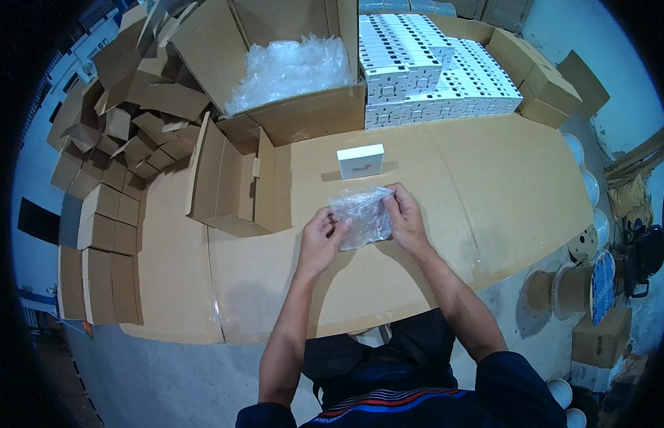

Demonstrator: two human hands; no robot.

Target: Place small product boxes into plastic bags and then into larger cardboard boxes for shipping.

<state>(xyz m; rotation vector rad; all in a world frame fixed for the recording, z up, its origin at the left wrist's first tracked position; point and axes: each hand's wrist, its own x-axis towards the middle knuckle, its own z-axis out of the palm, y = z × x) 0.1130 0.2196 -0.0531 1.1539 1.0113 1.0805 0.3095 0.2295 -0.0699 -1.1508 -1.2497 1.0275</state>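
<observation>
Right now you hold a clear, crinkled plastic bag (pixel 363 220) in front of you, just above or on the near middle of the counter (pixel 510 192); you cannot tell from this angle whether its lower edge touches the surface. Your left hand (pixel 319 239) is at the bag's left side, its thumb and fingers clamped on that edge. Your right hand (pixel 407 221) has its fingers clamped on the upper right corner, the thumb pressed against the film. The plastic spreads between your two hands, wrinkled and shiny.

Just beyond the bag, a small white box (pixel 360 162) stands upright on the counter, with a little print on its front. Farther to the left, an open cardboard box (pixel 232 182) sits with its flaps up. Behind it, a large carton (pixel 310 118) holds a heap of clear plastic wrap (pixel 293 68). To the right of that carton, white patterned boxes (pixel 407 75) stand in tight rows, stacked higher toward the left.

Along your left side, brown boxes (pixel 107 214) are piled up, many with loose flaps at the top. Over on your right, beyond the counter's edge, a cable reel (pixel 573 291) lies near a closed brown carton (pixel 601 337).
</observation>
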